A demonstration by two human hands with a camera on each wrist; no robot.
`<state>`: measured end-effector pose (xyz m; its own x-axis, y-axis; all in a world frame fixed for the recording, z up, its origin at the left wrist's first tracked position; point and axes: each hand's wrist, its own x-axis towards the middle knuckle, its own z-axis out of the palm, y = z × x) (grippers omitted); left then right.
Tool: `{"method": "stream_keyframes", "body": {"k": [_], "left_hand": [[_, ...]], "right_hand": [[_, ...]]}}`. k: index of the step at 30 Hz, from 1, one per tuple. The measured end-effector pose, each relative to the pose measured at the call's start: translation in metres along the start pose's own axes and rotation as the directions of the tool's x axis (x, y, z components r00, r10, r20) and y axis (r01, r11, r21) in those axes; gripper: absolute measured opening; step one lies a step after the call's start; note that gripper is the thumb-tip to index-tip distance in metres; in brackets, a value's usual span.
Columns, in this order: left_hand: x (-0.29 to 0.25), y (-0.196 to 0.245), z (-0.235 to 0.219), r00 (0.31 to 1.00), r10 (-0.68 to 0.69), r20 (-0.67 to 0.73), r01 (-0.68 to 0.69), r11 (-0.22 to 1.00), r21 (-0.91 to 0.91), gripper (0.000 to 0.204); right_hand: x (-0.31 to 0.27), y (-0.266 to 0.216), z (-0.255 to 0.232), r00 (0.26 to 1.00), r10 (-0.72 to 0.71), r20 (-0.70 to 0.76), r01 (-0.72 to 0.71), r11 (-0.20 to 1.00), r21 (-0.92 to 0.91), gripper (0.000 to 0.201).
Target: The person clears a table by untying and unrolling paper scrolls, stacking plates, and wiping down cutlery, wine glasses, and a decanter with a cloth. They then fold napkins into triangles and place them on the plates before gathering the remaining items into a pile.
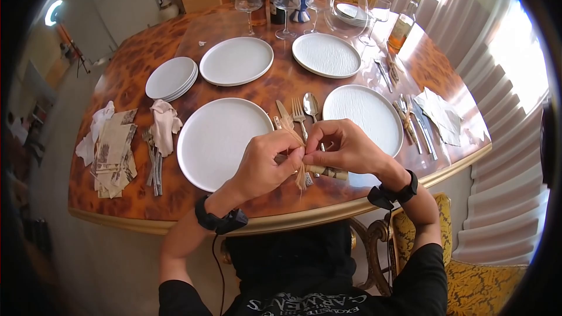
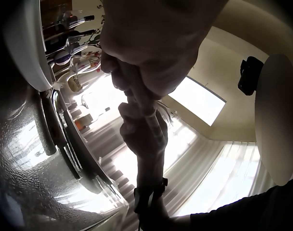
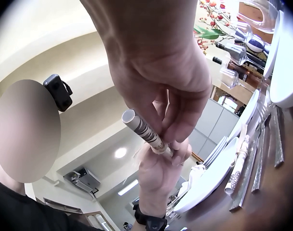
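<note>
Over the front of the table, my left hand (image 1: 266,158) and right hand (image 1: 348,146) meet at the fingertips around a rolled patterned napkin (image 1: 331,172). Thumb and fingers of each hand pinch a tan raffia ribbon (image 1: 301,180) at the roll, its loose ends hanging below. One hollow end of the napkin roll (image 3: 141,127) sticks out beneath my right hand in the right wrist view. Below the hands lie a fork (image 1: 297,108), a spoon (image 1: 311,104) and a knife (image 1: 281,109). Another tied napkin roll (image 3: 240,159) rests beside that cutlery, mostly hidden in the head view.
White plates flank the hands, a left plate (image 1: 216,140) and a right plate (image 1: 366,117). Flat patterned napkins (image 1: 117,152) and more cutlery (image 1: 155,167) lie left. Small plates (image 1: 171,79) are stacked behind. Wine glasses (image 1: 285,6), bottles and a carafe (image 1: 351,0) stand at the back.
</note>
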<state>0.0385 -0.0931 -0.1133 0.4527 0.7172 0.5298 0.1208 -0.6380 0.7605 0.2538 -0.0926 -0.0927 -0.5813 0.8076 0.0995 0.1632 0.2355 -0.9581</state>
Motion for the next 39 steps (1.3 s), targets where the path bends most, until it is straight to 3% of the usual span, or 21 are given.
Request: {"method": "stream_keyframes", "body": {"k": [5,7,11,13,17,19,25,29,31,32,35,37,39], "left_hand": [[-0.001,-0.003,0.001,0.998,0.064,-0.011,-0.063,0.996,0.062,0.010],[0.000,-0.003,0.000,0.993,0.114,0.005,-0.114,0.989,0.099,0.008],[0.001,-0.002,0.004,0.988,0.151,0.028,-0.154,0.976,0.156,0.006],[0.003,-0.002,0.008,0.961,0.275,-0.020,-0.263,0.934,0.241,0.003],[0.003,0.001,0.010,0.936,0.349,0.049,-0.346,0.882,0.320,0.004],[0.003,0.006,0.011,0.940,0.326,0.105,-0.342,0.885,0.315,0.002],[-0.004,0.003,0.015,0.929,0.332,0.163,-0.365,0.894,0.261,0.006],[-0.007,0.006,0.016,0.923,0.353,0.151,-0.380,0.897,0.226,0.005],[-0.008,0.009,0.017,0.927,0.339,0.158,-0.361,0.922,0.142,0.004],[-0.008,0.011,0.019,0.927,0.341,0.158,-0.363,0.921,0.140,0.004],[-0.007,0.014,0.022,0.935,0.332,0.123,-0.346,0.931,0.118,0.007],[-0.008,0.011,0.021,0.898,0.403,0.177,-0.433,0.880,0.195,0.004],[-0.009,0.014,0.023,0.891,0.417,0.181,-0.451,0.863,0.230,0.004]], "right_hand": [[0.002,-0.006,0.003,1.000,0.010,-0.026,-0.009,1.000,0.026,0.017],[0.001,-0.007,0.000,0.999,0.031,0.016,-0.028,0.985,-0.167,0.018],[-0.006,-0.019,-0.001,1.000,-0.011,-0.013,0.007,0.960,-0.281,0.019],[-0.008,-0.027,-0.002,0.998,0.064,-0.018,-0.066,0.913,-0.404,0.019],[-0.016,-0.022,-0.002,0.998,-0.060,-0.027,0.047,0.942,-0.333,0.021],[-0.018,-0.015,-0.003,0.997,-0.077,0.008,0.077,0.987,-0.140,0.022],[-0.020,-0.001,-0.004,0.989,0.000,0.147,0.000,1.000,-0.003,0.022],[-0.025,-0.008,-0.004,0.984,0.000,0.181,0.001,1.000,-0.006,0.022],[-0.026,-0.009,-0.005,0.971,-0.134,0.196,0.145,0.989,-0.038,0.019],[-0.026,-0.009,-0.005,0.972,-0.134,0.194,0.145,0.989,-0.040,0.019],[-0.027,-0.010,-0.007,0.974,-0.174,0.143,0.193,0.972,-0.132,0.018],[-0.029,-0.016,-0.008,0.985,-0.138,0.103,0.169,0.891,-0.420,0.019],[-0.030,-0.023,-0.002,0.986,-0.144,0.080,0.165,0.874,-0.457,0.020]]}}
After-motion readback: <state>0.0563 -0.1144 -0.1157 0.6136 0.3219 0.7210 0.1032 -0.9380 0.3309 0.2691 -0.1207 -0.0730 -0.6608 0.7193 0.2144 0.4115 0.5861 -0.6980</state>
